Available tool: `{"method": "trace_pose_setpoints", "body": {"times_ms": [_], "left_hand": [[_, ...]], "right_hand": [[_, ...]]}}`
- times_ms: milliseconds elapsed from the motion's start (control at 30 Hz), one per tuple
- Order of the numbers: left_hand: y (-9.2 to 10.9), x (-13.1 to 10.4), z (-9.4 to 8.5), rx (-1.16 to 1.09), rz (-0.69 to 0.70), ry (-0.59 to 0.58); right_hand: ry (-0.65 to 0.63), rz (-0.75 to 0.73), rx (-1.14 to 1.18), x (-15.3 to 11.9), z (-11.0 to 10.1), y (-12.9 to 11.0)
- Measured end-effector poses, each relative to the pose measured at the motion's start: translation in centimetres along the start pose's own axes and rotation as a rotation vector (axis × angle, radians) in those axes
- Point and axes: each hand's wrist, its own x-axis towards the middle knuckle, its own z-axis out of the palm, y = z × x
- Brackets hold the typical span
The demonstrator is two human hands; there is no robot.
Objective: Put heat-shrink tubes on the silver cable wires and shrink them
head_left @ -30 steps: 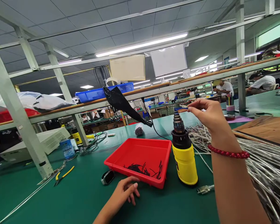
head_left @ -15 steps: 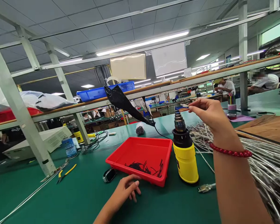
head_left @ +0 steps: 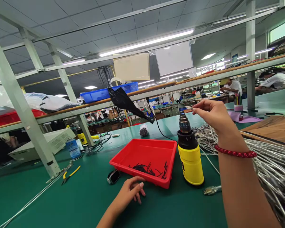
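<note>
My right hand [head_left: 210,115], with a red bead bracelet on its wrist, pinches a small, pale cable end [head_left: 189,108] between thumb and fingertips. The cable end is at the top of the metal nozzle of a yellow and black heat gun [head_left: 191,163], which stands upright on the table. My left hand [head_left: 130,191] is at the near edge of a red tray [head_left: 142,144], fingers loosely bent and apart, holding nothing. Short black tube pieces [head_left: 149,169] lie in the tray. To the right of the heat gun lies a cable with a metal connector [head_left: 212,190].
A large bundle of silvery cables [head_left: 270,164] covers the right side. A watch [head_left: 113,176] lies left of the tray, with yellow-handled cutters [head_left: 71,174] farther left. A black bag [head_left: 130,104] hangs from the shelf. Co-workers sit in the right background.
The view has shifted slightly, moving the table things a little to the right. The hanging black bag has swung slightly. Both hands keep nearly the same pose.
</note>
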Motion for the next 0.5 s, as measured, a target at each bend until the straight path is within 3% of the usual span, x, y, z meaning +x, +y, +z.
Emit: {"method": "trace_pose_setpoints", "body": {"times_ms": [500], "left_hand": [[0.88,-0.5,0.21,0.027,-0.023,0.012]], "right_hand": [[0.002,0.003,-0.065,-0.07,0.01,0.06]]}}
